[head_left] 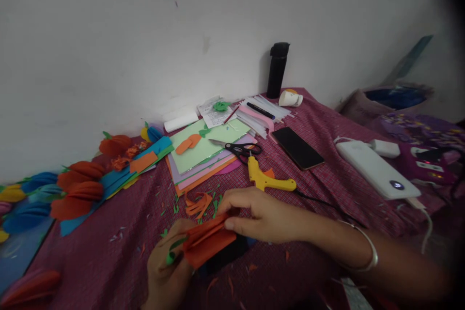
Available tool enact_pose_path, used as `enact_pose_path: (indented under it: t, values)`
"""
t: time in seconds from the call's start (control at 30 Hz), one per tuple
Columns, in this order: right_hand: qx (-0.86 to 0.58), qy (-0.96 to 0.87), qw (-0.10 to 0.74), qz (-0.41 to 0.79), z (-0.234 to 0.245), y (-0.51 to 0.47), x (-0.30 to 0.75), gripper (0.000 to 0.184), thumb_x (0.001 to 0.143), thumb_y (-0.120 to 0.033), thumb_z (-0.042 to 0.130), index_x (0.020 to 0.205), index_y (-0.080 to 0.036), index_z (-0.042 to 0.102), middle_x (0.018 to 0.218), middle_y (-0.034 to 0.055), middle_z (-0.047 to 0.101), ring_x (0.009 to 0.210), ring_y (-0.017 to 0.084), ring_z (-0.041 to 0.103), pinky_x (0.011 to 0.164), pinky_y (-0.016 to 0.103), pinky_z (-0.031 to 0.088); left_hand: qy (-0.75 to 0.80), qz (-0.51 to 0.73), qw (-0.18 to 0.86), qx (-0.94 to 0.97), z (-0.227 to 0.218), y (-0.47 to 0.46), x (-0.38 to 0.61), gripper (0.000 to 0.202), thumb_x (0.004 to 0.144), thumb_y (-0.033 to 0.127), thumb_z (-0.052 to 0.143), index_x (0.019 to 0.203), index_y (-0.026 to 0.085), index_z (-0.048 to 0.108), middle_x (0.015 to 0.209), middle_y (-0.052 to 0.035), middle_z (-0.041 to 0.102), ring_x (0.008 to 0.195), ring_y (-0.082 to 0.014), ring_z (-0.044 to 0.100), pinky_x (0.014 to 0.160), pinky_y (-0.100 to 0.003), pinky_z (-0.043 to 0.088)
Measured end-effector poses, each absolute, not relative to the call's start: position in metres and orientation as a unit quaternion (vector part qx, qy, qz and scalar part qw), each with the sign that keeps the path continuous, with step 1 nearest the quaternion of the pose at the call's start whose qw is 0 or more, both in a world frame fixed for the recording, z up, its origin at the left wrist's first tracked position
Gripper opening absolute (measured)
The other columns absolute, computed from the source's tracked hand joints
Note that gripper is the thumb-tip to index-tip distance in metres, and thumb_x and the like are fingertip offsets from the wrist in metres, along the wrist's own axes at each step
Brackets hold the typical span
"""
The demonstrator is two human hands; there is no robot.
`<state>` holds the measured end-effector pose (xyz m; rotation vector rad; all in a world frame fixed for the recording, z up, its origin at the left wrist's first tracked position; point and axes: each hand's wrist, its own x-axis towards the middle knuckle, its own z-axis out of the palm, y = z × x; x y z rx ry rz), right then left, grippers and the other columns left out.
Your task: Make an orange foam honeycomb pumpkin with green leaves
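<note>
Between my hands is a folded orange paper piece [210,244] with several layers, low in the view. My left hand [169,264] is closed on its left end, where a curled green paper strip [170,257] sticks out. With thumb and fingers, my right hand [250,210] pinches the upper right edge of the orange paper. Under the paper lies a dark flat object [225,255], mostly hidden. Just beyond my right hand rests a yellow glue gun [271,181], and black-handled scissors [238,149] lie behind it on stacked coloured sheets [192,155].
Finished orange paper pumpkins [82,186] and blue paper shapes line the left side. A black phone [298,147], white glue sticks [254,121], a black bottle [278,70] and a white power bank [378,169] stand or lie rightward. Paper scraps [198,203] litter the checked cloth [119,256].
</note>
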<state>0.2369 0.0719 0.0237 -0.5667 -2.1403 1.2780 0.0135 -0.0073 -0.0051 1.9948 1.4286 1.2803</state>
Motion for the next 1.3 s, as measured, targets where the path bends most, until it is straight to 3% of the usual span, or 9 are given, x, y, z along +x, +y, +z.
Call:
enact_pose_path:
  t: [0.13,0.23,0.43,0.57,0.67,0.8,0.87,1.3]
  values:
    - [-0.238,-0.820,0.301,0.425,0.024,0.065,0.235,0.035,0.086,-0.012,0.054,0.121,-0.016,0.060,0.099,0.0058,0.069,0.085,0.015,0.062,0.078,0.029,0.048,0.460,0.434,0.209,0.746,-0.007,-0.005,0.015,0.016,0.088,0.026,0.059,0.083,0.021,0.074,0.081,-0.0050,0.074,0.067,-0.0178,0.069,0.056,-0.025,0.057]
    - [-0.235,-0.819,0.298,0.430,0.023,0.062,0.233,0.044,0.084,-0.014,0.059,0.128,-0.019,0.057,0.109,0.0067,0.069,0.094,0.016,0.063,0.085,0.031,0.049,0.428,0.434,0.172,0.774,-0.004,-0.002,0.020,0.017,0.090,0.026,0.058,0.080,0.021,0.072,0.073,-0.0036,0.071,0.063,-0.0166,0.068,0.056,-0.024,0.057]
    - [-0.206,-0.797,0.325,0.465,0.020,0.059,0.228,0.034,0.084,-0.018,0.061,0.118,-0.015,0.058,0.098,0.0068,0.069,0.086,0.016,0.064,0.079,0.031,0.052,0.389,0.415,0.120,0.813,-0.001,0.000,0.026,0.014,0.089,0.022,0.059,0.079,0.020,0.069,0.072,-0.0023,0.071,0.060,-0.0143,0.068,0.056,-0.022,0.056]
    - [-0.141,-0.782,0.411,0.447,0.018,0.062,0.228,0.016,0.083,-0.008,0.054,0.095,-0.017,0.058,0.105,0.0080,0.064,0.100,0.016,0.062,0.088,0.033,0.051,0.423,0.427,0.159,0.783,-0.007,-0.004,0.019,0.014,0.089,0.022,0.059,0.081,0.019,0.070,0.077,-0.0035,0.072,0.067,-0.0162,0.068,0.058,-0.023,0.055]
    - [-0.091,-0.783,0.419,0.450,0.018,0.065,0.230,0.021,0.082,0.001,0.046,0.083,-0.017,0.057,0.110,0.0098,0.061,0.110,0.017,0.059,0.094,0.034,0.048,0.446,0.427,0.219,0.755,-0.012,-0.005,0.016,0.014,0.089,0.022,0.059,0.089,0.022,0.074,0.086,-0.0030,0.074,0.070,-0.0157,0.067,0.060,-0.023,0.054]
    - [-0.073,-0.777,0.390,0.489,0.017,0.066,0.231,0.007,0.086,-0.015,0.061,0.092,-0.015,0.063,0.111,0.0118,0.060,0.106,0.018,0.060,0.094,0.037,0.048,0.456,0.461,0.247,0.720,-0.011,-0.003,0.018,0.013,0.083,0.025,0.068,0.092,0.029,0.077,0.084,0.0021,0.075,0.063,-0.0122,0.064,0.057,-0.019,0.052]
    - [-0.068,-0.765,0.394,0.505,0.015,0.067,0.231,0.017,0.083,-0.025,0.070,0.095,-0.013,0.065,0.110,0.0125,0.061,0.103,0.019,0.061,0.092,0.037,0.049,0.461,0.472,0.249,0.709,-0.008,-0.003,0.020,0.013,0.081,0.025,0.071,0.090,0.032,0.078,0.080,0.0041,0.075,0.061,-0.0113,0.063,0.056,-0.018,0.052]
    - [-0.055,-0.747,0.408,0.522,0.009,0.068,0.229,0.013,0.082,-0.022,0.071,0.090,-0.013,0.067,0.101,0.0093,0.064,0.098,0.016,0.061,0.089,0.033,0.050,0.449,0.455,0.255,0.725,-0.011,-0.005,0.017,0.020,0.084,0.026,0.069,0.099,0.035,0.076,0.085,0.0034,0.076,0.062,-0.0115,0.061,0.060,-0.019,0.054]
